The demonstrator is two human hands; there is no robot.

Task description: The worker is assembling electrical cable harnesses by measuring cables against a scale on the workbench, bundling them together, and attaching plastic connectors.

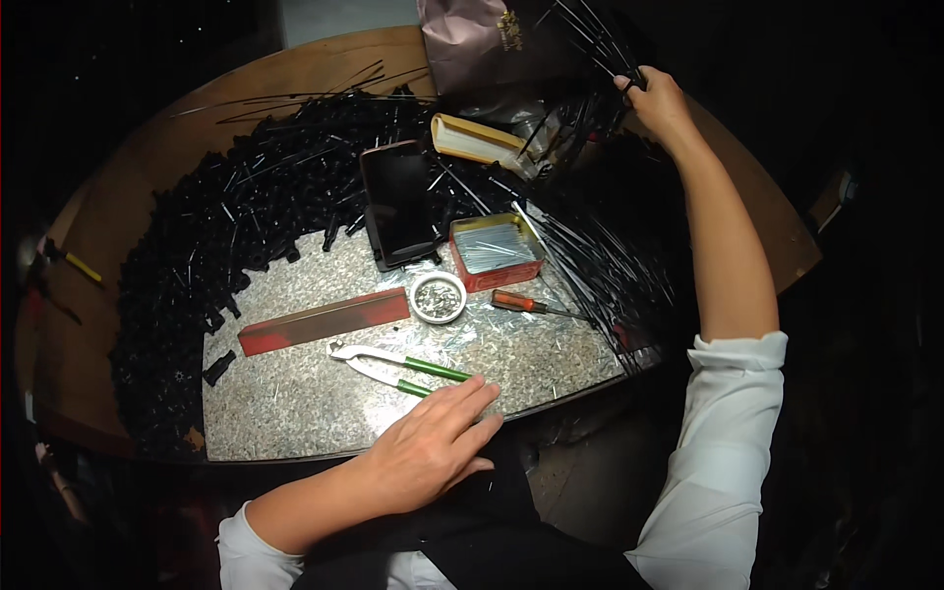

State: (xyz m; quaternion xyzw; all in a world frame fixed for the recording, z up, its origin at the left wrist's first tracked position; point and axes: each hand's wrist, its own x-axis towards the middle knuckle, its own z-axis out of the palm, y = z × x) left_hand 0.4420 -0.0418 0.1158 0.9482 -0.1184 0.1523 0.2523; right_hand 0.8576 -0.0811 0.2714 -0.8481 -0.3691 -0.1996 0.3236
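Observation:
At the far right my right hand point(661, 106) is raised, its fingers closed round a bundle of thin black rods point(605, 47) that fan out toward the far left. My left hand point(433, 447) lies near the front edge of the speckled board point(285, 413), fingers stretched out and holding nothing I can see. Its fingertips are by the green handles of some pliers point(438, 370), whose jaws point left. Beyond the pliers stand a small white bowl point(450, 317) of tiny metal bits and a long red block point(324, 323).
A red tin point(501, 279) holds thin metal pins, with an orange-handled screwdriver point(519, 302) beside it. A phone point(398, 202) leans behind the bowl. Black parts point(197, 246) are heaped left; more rods point(615, 261) lie right. A yellow-edged pad point(482, 140) and dark bag point(472, 49) are farther back.

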